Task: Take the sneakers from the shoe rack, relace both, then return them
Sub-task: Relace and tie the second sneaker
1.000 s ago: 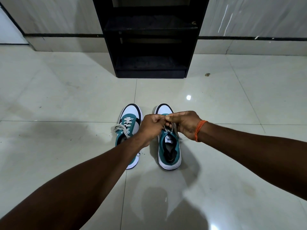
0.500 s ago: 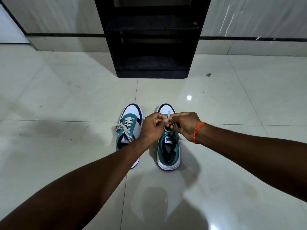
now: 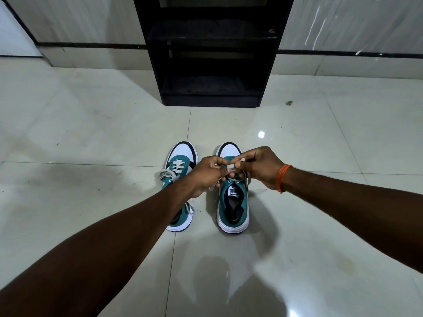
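Head view, left hand and right hand pinching lace over right sneaker

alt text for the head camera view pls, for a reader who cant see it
A person's left hand and right hand pinch a pale lace over the front of a teal and white sneaker on a glossy tiled floor. A second sneaker, already laced, stands beside it, and a black shoe rack stands beyond.

The left sneaker and right sneaker stand side by side on the floor, toes toward the shoe rack — it stands behind them, against the wall. The left hand and right hand meet over the right sneaker, pinching its lace.
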